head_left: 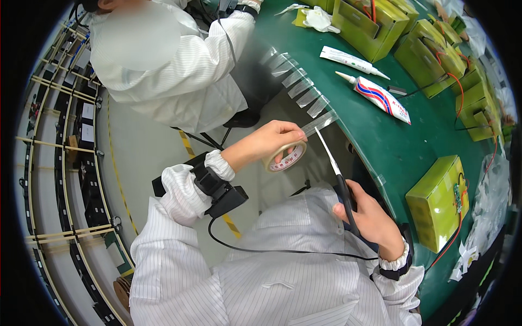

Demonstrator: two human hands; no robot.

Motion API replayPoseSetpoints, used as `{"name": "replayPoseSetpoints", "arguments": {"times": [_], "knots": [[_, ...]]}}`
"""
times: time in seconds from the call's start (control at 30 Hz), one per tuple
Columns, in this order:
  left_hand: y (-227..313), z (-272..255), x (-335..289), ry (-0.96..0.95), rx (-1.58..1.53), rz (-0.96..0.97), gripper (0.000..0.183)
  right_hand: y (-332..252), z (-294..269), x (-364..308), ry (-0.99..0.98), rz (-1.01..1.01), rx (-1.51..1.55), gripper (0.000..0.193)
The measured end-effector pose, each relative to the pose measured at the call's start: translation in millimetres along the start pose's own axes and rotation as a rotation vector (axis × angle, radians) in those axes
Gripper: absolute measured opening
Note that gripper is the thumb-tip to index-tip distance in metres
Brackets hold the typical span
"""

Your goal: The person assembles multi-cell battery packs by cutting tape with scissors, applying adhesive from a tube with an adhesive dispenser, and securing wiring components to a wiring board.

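Observation:
My left hand (272, 142) grips a roll of clear tape (288, 157), with fingers through its core. From the roll, a tape strip (322, 123) stretches to the table edge, where its far end is stuck. In my right hand (371, 214) is a pair of scissors (337, 174), seen edge-on, black at the handle and bright along the blades. The blade tips touch or nearly touch the strip close to the roll; which one I cannot tell. Several cut tape pieces (305, 98) hang in a row from the same edge, beyond the strip.
On the green table (375, 146) lie a red, white and blue tube (383, 100) and a white tube (353, 61). A yellow-green wrapped pack (437, 201) with wires stands at right, more packs (375, 27) behind. Another person (168, 70) sits at far left; shelving (65, 163) lines the left side.

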State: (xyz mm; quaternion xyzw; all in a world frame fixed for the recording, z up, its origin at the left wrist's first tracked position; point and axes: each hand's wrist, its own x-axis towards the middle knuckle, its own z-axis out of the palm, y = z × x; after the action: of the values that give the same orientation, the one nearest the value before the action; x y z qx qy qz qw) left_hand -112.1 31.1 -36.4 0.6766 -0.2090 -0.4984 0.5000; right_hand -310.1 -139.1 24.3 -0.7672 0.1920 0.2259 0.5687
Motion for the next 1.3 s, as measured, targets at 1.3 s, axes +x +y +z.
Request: {"name": "replayPoseSetpoints", "arguments": {"times": [1.3], "knots": [[49.9,53.6,28.2,0.135,-0.186,-0.316,0.036,131.8,29.0,-56.5,-0.287,-0.011,0.362,0.061]]}}
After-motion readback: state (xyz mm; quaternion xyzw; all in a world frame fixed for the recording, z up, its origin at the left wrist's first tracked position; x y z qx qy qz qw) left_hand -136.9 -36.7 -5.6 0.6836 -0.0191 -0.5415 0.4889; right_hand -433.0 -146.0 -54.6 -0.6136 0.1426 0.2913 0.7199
